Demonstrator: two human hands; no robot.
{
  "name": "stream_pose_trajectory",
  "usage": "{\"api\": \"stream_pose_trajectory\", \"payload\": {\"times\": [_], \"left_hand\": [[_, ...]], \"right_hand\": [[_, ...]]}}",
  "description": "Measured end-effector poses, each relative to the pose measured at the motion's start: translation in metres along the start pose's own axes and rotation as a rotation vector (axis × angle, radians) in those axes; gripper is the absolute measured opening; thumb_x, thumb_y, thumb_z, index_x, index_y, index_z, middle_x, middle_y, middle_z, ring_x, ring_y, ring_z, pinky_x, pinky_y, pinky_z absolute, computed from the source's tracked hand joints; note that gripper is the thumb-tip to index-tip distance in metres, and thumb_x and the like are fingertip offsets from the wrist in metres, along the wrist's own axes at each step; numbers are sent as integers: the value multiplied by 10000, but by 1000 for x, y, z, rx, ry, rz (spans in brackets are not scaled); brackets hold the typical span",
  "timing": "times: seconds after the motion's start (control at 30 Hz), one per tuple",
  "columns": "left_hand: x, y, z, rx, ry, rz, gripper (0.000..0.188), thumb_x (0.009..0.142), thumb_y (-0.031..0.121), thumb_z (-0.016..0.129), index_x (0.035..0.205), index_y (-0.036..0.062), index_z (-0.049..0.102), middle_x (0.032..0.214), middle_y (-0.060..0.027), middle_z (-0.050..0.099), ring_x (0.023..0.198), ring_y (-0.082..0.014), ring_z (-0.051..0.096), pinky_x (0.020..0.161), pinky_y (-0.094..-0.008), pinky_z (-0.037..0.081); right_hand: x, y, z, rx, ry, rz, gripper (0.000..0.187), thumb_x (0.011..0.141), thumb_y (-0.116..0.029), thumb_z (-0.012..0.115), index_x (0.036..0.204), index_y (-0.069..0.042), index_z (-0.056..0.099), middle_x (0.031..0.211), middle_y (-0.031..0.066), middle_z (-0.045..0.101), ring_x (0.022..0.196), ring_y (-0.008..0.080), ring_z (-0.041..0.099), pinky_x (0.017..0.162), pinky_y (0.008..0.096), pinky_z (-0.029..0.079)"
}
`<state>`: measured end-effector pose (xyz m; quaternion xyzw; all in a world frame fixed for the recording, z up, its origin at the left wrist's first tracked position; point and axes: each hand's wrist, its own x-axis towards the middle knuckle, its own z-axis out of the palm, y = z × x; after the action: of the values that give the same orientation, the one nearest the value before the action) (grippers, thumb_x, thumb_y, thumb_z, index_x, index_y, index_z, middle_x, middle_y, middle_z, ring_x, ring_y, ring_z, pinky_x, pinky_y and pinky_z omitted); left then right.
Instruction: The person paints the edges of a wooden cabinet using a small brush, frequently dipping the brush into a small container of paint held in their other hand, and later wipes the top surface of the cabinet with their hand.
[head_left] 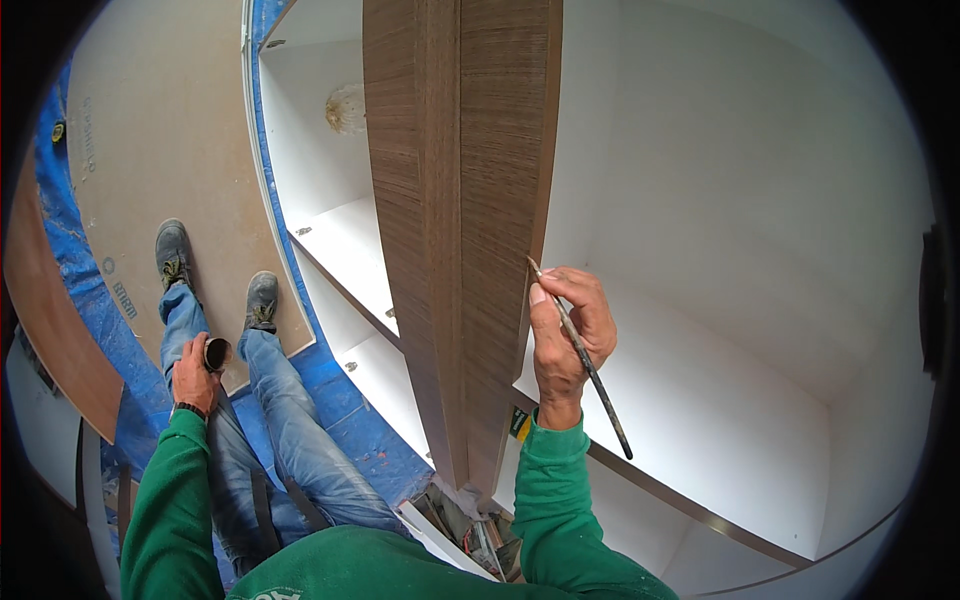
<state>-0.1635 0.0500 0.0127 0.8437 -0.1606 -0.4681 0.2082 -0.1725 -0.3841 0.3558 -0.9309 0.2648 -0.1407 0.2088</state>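
Pinched between the thumb and fingers of my right hand (575,325) is a thin paintbrush (597,385) with a dark, paint-smeared handle. Its tip touches, or nearly touches, the right edge of a dark brown wood-grain panel (500,150). Lower down on the left, my left hand (193,378) is wrapped round a small cup (216,353) with dark contents, held in front of my legs. A lengthwise strip runs down the middle of the brown panel.
White cabinet compartments (340,250) with metal hinge plates stand left of the panel, and a larger white compartment (700,340) lies to its right. Under my shoes is a tan board (160,120) over blue sheeting (360,440). A box of tools (480,540) sits near my waist.
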Motion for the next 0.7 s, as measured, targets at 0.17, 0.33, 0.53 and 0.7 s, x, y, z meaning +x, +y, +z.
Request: {"api": "stream_pose_trajectory", "payload": {"times": [0.17, 0.33, 0.53, 0.7], "left_hand": [[1, -10, 9, 1, 6, 0, 783, 722, 20, 825, 1433, 155, 525, 1323, -127, 606, 1045, -424, 651, 902, -503, 524], [0, -7, 7, 6, -6, -17, 770, 734, 35, 832, 1430, 156, 526, 1320, -126, 605, 1037, -425, 651, 904, -505, 522], [-2, -1, 0, 4, -4, -7, 709, 768, 54, 807, 1415, 153, 536, 1299, -154, 627, 1054, -443, 658, 904, -525, 529], [-2, -3, 1, -3, -10, -24, 706, 765, 30, 791, 1413, 149, 536, 1300, -166, 634, 1072, -452, 658, 914, -535, 532]], "right_hand": [[-9, 2, -5, -30, -35, 14, 220, 785, 109, 708, 959, -25, 723, 945, 118, 726, 902, 256, 714, 788, 349, 572], [-11, -3, -8, -11, -19, 22, 229, 784, 113, 707, 966, -25, 727, 944, 123, 727, 907, 259, 715, 794, 349, 574], [-5, 1, 0, -40, -19, -29, 221, 785, 108, 725, 963, -23, 730, 947, 121, 729, 914, 263, 716, 807, 351, 579], [-11, -1, -4, -28, -13, 7, 215, 790, 105, 731, 964, -23, 730, 949, 115, 732, 915, 261, 714, 816, 354, 578]]}}
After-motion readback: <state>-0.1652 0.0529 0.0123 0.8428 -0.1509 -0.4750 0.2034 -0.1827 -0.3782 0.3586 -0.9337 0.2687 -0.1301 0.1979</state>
